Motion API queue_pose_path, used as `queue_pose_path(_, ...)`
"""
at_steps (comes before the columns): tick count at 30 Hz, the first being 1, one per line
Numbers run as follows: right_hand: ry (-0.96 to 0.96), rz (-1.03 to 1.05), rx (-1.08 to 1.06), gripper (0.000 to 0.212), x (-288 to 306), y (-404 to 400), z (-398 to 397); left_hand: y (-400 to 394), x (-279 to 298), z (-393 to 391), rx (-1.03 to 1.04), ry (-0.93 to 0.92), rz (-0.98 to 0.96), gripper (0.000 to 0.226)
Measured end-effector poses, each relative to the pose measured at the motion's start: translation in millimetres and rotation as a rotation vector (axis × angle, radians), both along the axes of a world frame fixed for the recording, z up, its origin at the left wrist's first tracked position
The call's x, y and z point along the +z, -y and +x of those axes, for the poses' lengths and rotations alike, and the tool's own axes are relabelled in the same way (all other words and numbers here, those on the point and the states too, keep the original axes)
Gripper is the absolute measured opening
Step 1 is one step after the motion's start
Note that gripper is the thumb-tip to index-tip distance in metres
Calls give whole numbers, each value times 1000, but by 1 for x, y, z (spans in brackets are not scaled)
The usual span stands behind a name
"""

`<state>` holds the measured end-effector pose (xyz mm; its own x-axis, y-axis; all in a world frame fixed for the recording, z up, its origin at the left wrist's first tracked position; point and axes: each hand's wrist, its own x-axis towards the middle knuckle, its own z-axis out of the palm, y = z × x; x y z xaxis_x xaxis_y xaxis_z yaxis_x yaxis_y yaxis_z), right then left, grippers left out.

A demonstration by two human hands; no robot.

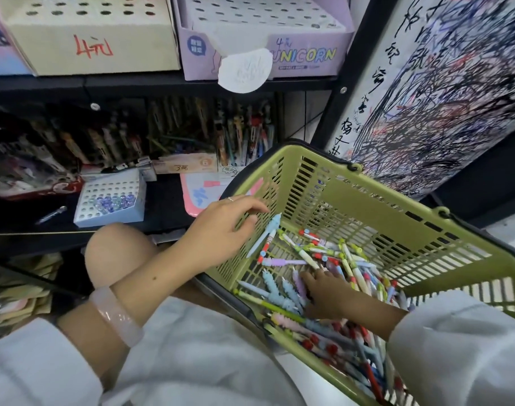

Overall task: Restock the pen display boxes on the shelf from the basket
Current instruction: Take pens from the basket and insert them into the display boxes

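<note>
A green plastic basket [367, 200] sits tilted at my right, holding several loose pens [323, 253] in blue, white, red and green. My left hand [224, 227] rests on the basket's near-left wall, fingers spread over the rim, holding nothing I can see. My right hand [326, 291] is down inside the basket among the pens, fingers splayed on the pile; whether it grips a pen I cannot tell. On the lower shelf stands a white display box [110, 197] with round holes and a few blue-capped pens in it. Two holed display boxes, cream [89, 39] and lilac "Unicorn" [268, 33], sit on the shelf above.
The black shelf [162, 83] carries more packed pen boxes [244, 136] at the back of the lower level. A loose pen [50, 214] lies left of the white box. A pink pad [200, 194] lies beside the basket. A scribbled test paper [455, 83] hangs at the right. My knee [115, 253] is in front.
</note>
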<state>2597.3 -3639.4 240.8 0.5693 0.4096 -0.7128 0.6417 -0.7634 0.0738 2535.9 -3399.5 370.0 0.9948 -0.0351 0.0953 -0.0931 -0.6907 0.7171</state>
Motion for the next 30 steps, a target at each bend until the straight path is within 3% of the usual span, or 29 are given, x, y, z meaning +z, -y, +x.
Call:
queue_pose_path(6, 15, -79, -24, 79, -1, -19, 3, 0, -1, -1, 3, -6, -2, 25)
queue_pose_path(10, -112, -44, -29, 32, 2, -16, 11, 0, -2, -1, 4, -6, 3, 25)
queue_pose_path(17, -210, -77, 23, 37, 6, -6, 10, -2, -4, -2, -14, -2, -2, 25)
queue_pose_path(21, -117, -160, 182, 62, 8, 14, 2, -4, -3, -1, -29, -6, 9, 25)
queue_pose_path(24, -28, -124, 306, 66, 9, 20, -5, -4, -3, 0, -36, -7, 11, 24)
queue_pose_path(30, -61, -147, 419, 65, 15, 11, -1, -5, 0, -1, -40, -18, -1, 24)
